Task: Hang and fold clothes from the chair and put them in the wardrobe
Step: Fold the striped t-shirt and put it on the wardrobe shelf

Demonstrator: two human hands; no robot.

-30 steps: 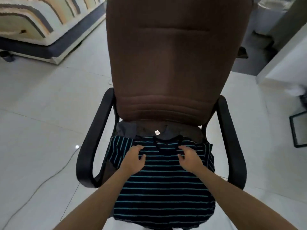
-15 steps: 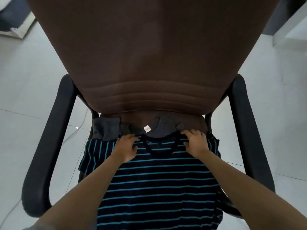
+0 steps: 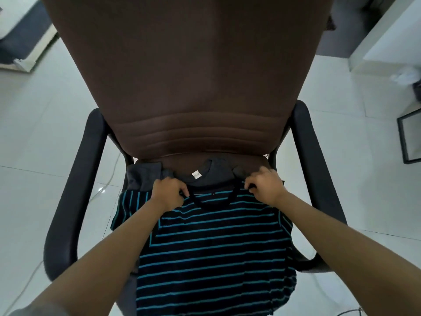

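Observation:
A black T-shirt with teal stripes [image 3: 214, 254] lies flat on the seat of a brown office chair [image 3: 189, 83], its collar toward the backrest. My left hand [image 3: 169, 192] pinches the shirt at the left shoulder beside the collar. My right hand [image 3: 264, 188] pinches the right shoulder the same way. Under the striped shirt lies a dark grey garment [image 3: 145, 176] with a small white label [image 3: 196, 175], showing at the back of the seat.
Black armrests [image 3: 77, 190] flank the seat on both sides. White tiled floor [image 3: 38, 137] surrounds the chair, with a thin cable on it at the left. A bed corner [image 3: 25, 44] is at the upper left. White furniture [image 3: 387, 39] and a black frame [image 3: 410, 137] stand at the right.
Both hands slid up the striped shirt from the chest to the shoulders and curled their fingers into the fabric beside the collar. My head moved closer to the chair.

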